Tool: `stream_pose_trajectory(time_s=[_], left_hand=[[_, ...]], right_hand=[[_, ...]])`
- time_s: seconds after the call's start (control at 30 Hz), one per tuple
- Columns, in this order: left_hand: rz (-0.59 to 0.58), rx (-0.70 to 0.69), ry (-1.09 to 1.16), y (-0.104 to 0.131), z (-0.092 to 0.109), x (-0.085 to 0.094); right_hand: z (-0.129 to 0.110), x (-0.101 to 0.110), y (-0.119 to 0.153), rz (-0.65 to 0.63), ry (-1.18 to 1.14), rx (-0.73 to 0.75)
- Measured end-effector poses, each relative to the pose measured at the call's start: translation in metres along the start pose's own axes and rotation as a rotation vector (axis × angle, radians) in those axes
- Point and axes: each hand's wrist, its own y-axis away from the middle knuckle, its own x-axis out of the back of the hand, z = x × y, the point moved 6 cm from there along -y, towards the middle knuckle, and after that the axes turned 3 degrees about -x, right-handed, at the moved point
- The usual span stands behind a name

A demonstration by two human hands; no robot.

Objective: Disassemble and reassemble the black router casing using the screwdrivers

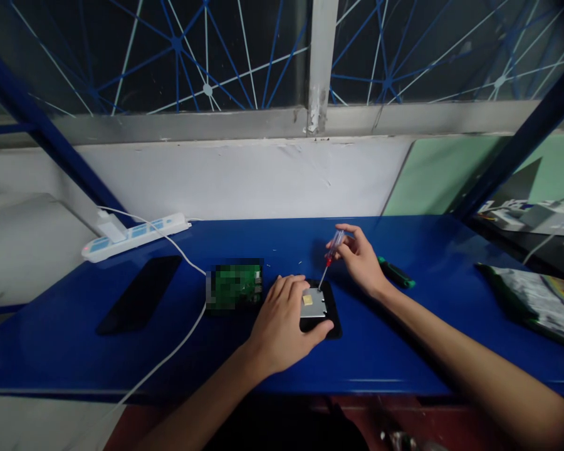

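Observation:
A black device with a silver metal plate (314,305) lies on the blue table, a small yellowish square on the plate. My left hand (286,319) rests over its left part, fingers across the upper edge and thumb spread along the lower edge, hiding that side. My right hand (357,255) is closed round the clear handle of a screwdriver (333,249) with a red collar. The screwdriver slants down, its tip at the upper right corner of the metal plate. Left of my left hand sits a green circuit board (235,286), partly pixelated.
A green and black tool (397,273) lies right of my right hand. Farther left are a black flat object (140,294), a white power strip (138,235) and a white cable (183,341). A plastic packet (536,300) lies at the right, with boxes beyond.

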Motion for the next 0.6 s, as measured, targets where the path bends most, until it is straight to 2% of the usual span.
stream_pose_trajectory(time_s=[0.6], left_hand=[[-0.017,-0.017,-0.051,-0.0007,0.0014,-0.0011]], right_hand=[[-0.0039,0.0001,-0.0005,-0.002,0.001,0.002]])
